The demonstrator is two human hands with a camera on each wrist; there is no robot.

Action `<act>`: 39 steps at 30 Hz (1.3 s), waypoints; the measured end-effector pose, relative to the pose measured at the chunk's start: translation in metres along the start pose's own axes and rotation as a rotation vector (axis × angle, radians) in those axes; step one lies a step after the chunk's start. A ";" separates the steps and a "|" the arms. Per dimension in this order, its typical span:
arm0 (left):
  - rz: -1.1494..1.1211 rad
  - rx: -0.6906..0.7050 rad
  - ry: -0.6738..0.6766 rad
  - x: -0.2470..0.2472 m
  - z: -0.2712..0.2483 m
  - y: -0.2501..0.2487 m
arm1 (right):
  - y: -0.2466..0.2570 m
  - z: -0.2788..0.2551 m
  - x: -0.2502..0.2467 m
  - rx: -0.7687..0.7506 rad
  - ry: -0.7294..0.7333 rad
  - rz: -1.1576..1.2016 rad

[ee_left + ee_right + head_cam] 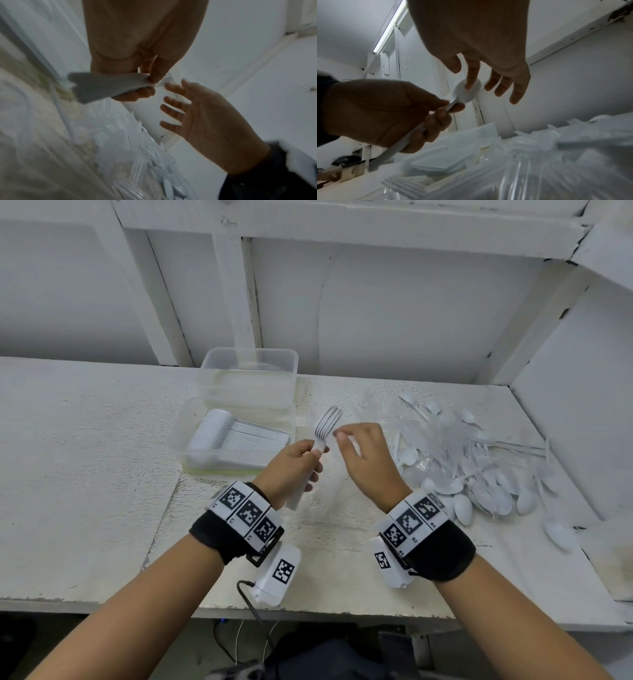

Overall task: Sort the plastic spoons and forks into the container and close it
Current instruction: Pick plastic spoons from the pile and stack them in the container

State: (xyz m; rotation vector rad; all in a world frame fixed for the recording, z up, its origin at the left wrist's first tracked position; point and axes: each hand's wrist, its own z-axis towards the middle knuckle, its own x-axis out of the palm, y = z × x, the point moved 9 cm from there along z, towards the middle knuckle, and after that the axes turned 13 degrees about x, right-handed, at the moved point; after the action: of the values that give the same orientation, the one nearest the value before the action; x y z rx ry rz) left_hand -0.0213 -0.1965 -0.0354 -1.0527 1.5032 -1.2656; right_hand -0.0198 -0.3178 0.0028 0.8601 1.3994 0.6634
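Gripping stacked forks in left hand, right hand fingers relaxed beside the tines, container just left.

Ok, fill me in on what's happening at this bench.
A person is sorting white plastic cutlery. The left hand grips a nested stack of forks, and the right hand, fingers loose, reaches to its tines. A row of stacked spoons already lies in the open container. A loose pile of cutlery waits on the right.
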 end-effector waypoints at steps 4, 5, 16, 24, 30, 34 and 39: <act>0.421 0.050 0.180 -0.010 0.001 -0.011 | 0.024 -0.007 -0.014 -0.269 -0.063 -0.137; 0.507 0.048 0.229 -0.012 0.000 -0.012 | 0.028 -0.010 -0.008 -0.350 -0.043 -0.245; 0.572 0.026 0.388 -0.024 -0.014 -0.011 | 0.033 -0.029 0.054 -0.646 0.202 -0.631; 0.694 0.167 -0.114 -0.143 0.014 -0.046 | 0.047 0.014 0.061 -0.411 0.176 -0.614; 0.803 -0.107 -0.304 -0.240 0.024 -0.016 | 0.069 0.051 0.096 -0.227 0.257 -0.638; 0.517 -0.277 -0.223 -0.238 0.022 0.015 | 0.077 0.063 0.132 -0.201 0.364 -0.729; 0.387 -0.294 -0.240 -0.237 0.024 0.024 | 0.084 0.070 0.163 -0.239 0.518 -0.818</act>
State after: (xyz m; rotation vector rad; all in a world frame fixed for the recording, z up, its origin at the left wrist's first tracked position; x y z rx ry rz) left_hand 0.0606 0.0287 -0.0377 -0.9947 1.6361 -0.6408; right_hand 0.0708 -0.1452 -0.0202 -0.1279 1.9053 0.4008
